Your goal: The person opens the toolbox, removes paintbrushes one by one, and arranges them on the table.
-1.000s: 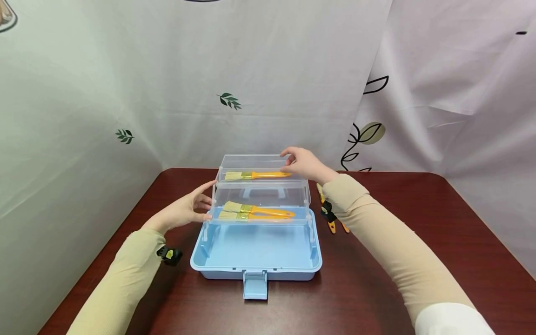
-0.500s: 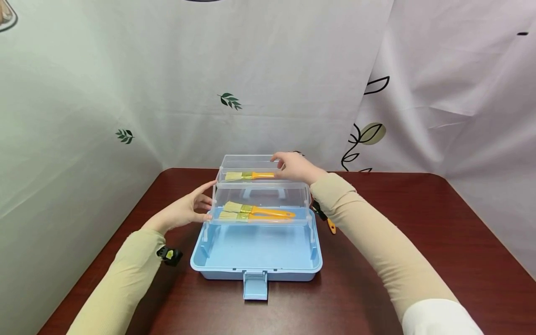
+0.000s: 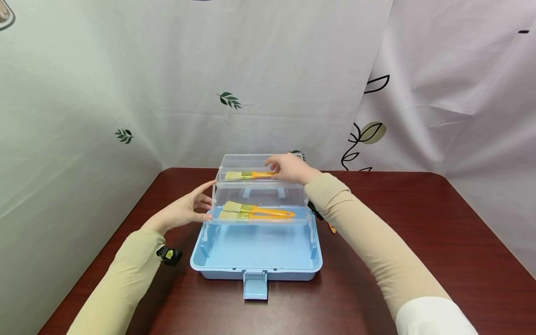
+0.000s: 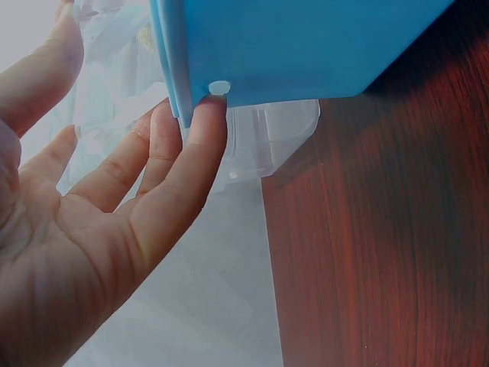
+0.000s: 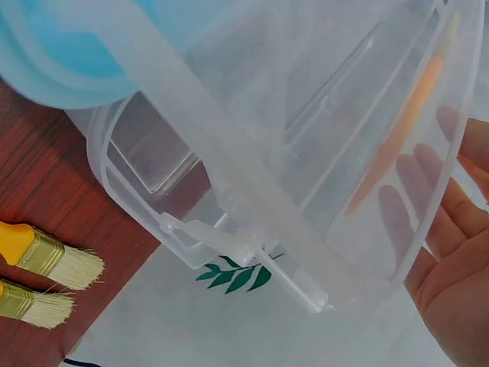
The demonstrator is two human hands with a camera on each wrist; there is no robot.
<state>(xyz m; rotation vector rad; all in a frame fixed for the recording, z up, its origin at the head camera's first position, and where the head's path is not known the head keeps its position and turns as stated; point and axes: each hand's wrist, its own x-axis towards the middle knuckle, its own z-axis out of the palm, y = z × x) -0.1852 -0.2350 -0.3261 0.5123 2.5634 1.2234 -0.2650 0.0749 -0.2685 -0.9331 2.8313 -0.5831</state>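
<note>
A light blue toolbox (image 3: 256, 274) stands unfolded on the table, with clear cantilever trays raised above its base. In the upper tray (image 3: 264, 185) lies one paintbrush (image 3: 247, 175) with a yellow-orange handle. Two more paintbrushes (image 3: 259, 210) lie in the lower tray (image 3: 299, 218). My left hand (image 3: 184, 211) spreads along the trays' left side; in the left wrist view a fingertip touches the blue plastic wall (image 4: 290, 53). Over the upper tray's right part hovers my right hand (image 3: 291, 168), fingers loosely bent by the brush handle. Through the cloudy plastic, the right wrist view shows these fingers (image 5: 420, 180) beside the handle.
Right of the box, brushes lie on the dark red table (image 3: 398, 209), mostly behind the right forearm; one handle end (image 3: 332, 228) shows. The right wrist view shows two bristle heads (image 5: 76, 266) there. The front latch (image 3: 255, 286) hangs down. A white curtain (image 3: 268, 70) closes the back.
My right hand has moved left along the upper tray, covering the end of the brush handle. Its forearm now hides more of the brushes on the table. The left hand stays put.
</note>
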